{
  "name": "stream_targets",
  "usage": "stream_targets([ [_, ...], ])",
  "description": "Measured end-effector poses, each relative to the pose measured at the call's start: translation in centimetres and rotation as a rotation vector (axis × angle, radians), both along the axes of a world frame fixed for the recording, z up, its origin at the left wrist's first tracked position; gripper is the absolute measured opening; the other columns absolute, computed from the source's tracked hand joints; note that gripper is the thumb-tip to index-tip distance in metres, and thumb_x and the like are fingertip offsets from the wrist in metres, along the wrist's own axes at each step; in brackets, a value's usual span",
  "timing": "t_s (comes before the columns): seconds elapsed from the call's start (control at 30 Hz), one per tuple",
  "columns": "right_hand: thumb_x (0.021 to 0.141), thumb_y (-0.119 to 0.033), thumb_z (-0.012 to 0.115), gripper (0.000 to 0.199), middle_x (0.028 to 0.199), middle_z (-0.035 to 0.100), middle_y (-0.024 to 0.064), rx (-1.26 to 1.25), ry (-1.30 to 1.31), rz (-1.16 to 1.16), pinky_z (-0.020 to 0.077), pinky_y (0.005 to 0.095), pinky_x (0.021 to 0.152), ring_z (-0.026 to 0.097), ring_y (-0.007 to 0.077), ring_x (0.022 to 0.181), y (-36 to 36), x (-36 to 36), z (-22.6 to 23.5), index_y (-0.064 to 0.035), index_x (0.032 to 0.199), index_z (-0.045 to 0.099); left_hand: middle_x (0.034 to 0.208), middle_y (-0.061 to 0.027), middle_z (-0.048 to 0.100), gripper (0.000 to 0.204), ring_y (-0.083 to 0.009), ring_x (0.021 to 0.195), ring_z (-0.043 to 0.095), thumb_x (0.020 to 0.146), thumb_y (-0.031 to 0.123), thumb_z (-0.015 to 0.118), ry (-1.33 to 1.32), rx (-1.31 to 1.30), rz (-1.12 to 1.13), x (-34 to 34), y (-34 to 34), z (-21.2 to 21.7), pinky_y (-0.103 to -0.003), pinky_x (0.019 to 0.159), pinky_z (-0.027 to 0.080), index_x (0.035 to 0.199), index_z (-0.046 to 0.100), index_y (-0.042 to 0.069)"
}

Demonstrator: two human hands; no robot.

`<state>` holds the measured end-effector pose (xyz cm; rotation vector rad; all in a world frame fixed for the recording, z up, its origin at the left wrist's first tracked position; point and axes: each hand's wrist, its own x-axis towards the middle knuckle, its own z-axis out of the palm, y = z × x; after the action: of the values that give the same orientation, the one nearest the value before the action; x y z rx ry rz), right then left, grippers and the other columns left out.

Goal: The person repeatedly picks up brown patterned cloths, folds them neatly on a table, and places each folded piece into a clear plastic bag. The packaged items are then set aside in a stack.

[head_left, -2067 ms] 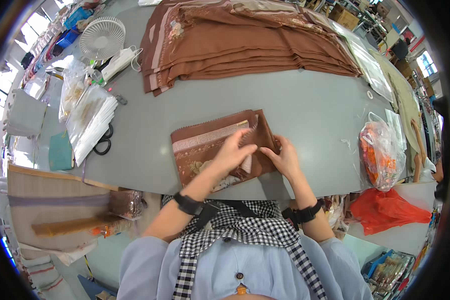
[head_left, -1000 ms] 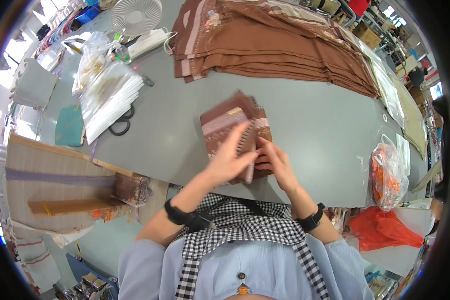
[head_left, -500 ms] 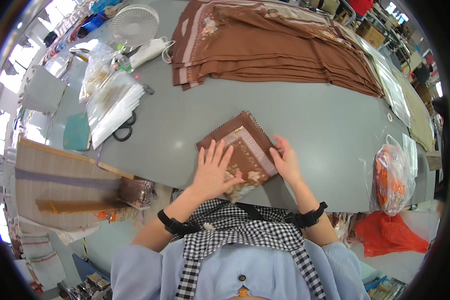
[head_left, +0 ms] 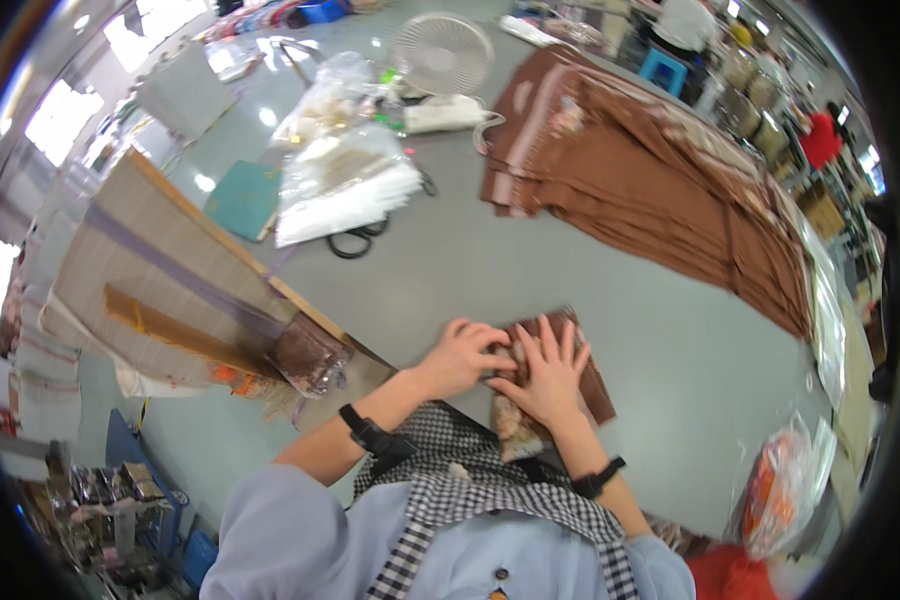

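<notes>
A folded brown floral cloth [head_left: 597, 385] lies on the grey table near its front edge, with a patterned corner pointing toward me. Spread flat across its top, my right hand [head_left: 550, 382] presses on it with the fingers apart. At the cloth's left edge my left hand [head_left: 462, 358] has its fingers bent and closed over the fabric. Both hands cover much of the cloth's pattern. Farther back on the right lies a large stack of brown cloths [head_left: 660, 195] with pale patterned borders.
Clear plastic bags [head_left: 345, 175], black scissors [head_left: 355, 240], a teal booklet [head_left: 242, 200] and a white fan [head_left: 442, 55] sit at the back left. A wooden board [head_left: 185, 260] stands left of me. A bag with orange contents [head_left: 775, 490] rests on the right.
My view has turned, shifting the scene. My right hand has moved from the cloth's right edge onto its top, while my left hand has gone from its top to its left edge. The cloth looks narrower.
</notes>
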<state>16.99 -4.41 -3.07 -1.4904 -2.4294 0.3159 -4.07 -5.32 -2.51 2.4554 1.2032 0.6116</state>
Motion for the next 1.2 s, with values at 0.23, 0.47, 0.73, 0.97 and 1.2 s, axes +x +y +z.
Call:
stream_targets([
  [0.23,0.081,-0.011,0.064,0.045,0.133,0.052,0.0133,0.091,0.140,-0.112,0.0331,0.0476,0.106,0.042,0.0378,0.129,2.3,5.8,1.3,-0.0097,0.125,0.058,0.097,-0.0138,0.068,0.017,-0.0321,0.093,0.062,0.089,0.015,0.060,-0.366,0.198,0.466,-13.3,9.0,4.3,-0.037,0.086,0.049,0.098,0.069,0.003],
  [0.47,0.077,-0.009,0.065,0.044,0.128,0.055,0.0141,0.167,0.173,-0.091,0.0373,0.0468,0.104,0.046,0.0380,0.124,3.1,7.5,-0.5,-0.0076,0.121,0.059,0.097,-0.0203,0.067,0.022,-0.0394,0.096,0.062,0.090,0.015,0.051,0.166,0.210,0.830,-26.6,19.3,1.1,-0.047,0.085,0.048,0.095,0.070,0.003],
  [0.73,0.079,-0.019,0.069,0.034,0.126,0.056,0.0099,0.068,0.216,-0.067,0.0368,0.0435,0.107,0.047,0.0324,0.124,3.2,7.5,0.4,-0.0116,0.111,0.063,0.083,-0.0170,0.064,0.010,-0.0370,0.083,0.060,0.083,0.004,0.058,-0.019,0.517,0.861,-26.5,19.9,3.5,-0.044,0.077,0.046,0.082,0.068,0.002],
  [0.97,0.073,-0.010,0.065,0.032,0.114,0.060,0.0094,0.225,0.395,-0.156,0.0447,0.0395,0.097,0.055,0.0298,0.111,3.6,6.4,-0.9,-0.0092,0.105,0.063,0.094,-0.0156,0.057,0.043,-0.0340,0.092,0.054,0.078,0.000,0.055,0.403,0.142,0.333,-7.9,7.2,1.4,-0.043,0.082,0.045,0.119,0.061,0.010],
  [1.2,0.076,-0.017,0.063,0.020,0.109,0.057,0.0099,0.216,0.312,-0.084,0.0425,0.0384,0.092,0.051,0.0289,0.113,-0.4,3.5,-1.3,-0.0065,0.093,0.060,0.091,-0.0120,0.059,0.029,-0.0296,0.085,0.059,0.079,0.007,0.064,-0.120,0.033,0.034,6.5,-1.1,-1.8,-0.036,0.073,0.050,0.107,0.066,0.006],
])
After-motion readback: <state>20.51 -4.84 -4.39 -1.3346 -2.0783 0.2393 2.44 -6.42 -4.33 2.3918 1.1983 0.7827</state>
